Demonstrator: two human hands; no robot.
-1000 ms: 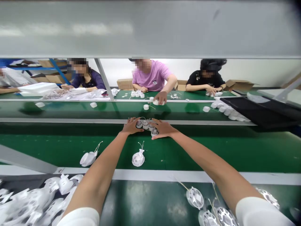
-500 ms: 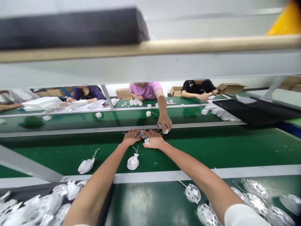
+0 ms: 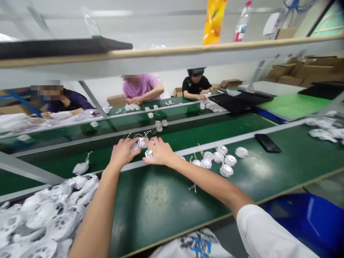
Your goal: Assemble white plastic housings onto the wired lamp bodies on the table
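My left hand [image 3: 123, 152] and my right hand [image 3: 160, 151] are cupped together around a small cluster of round white wired parts [image 3: 141, 144], held just above the near edge of the green conveyor belt [image 3: 204, 134]. Both hands have their fingers curled on the parts, and thin wires stick up between them. To the right of my right hand, several round white discs with wires [image 3: 218, 159] lie on the dark green worktable [image 3: 166, 200]. One white housing [image 3: 81, 167] lies on the belt left of my left hand.
A heap of white plastic housings [image 3: 43, 215] fills the table's left. A black phone [image 3: 267, 142] lies at right, and a blue bin [image 3: 303, 218] stands below the table edge. Three people work across the belt; a shelf [image 3: 172, 53] runs overhead.
Both hands have pulled back from the far side of the belt toward me, bringing the cluster of parts along. The pink-sleeved person's arm has withdrawn. The view has swung right.
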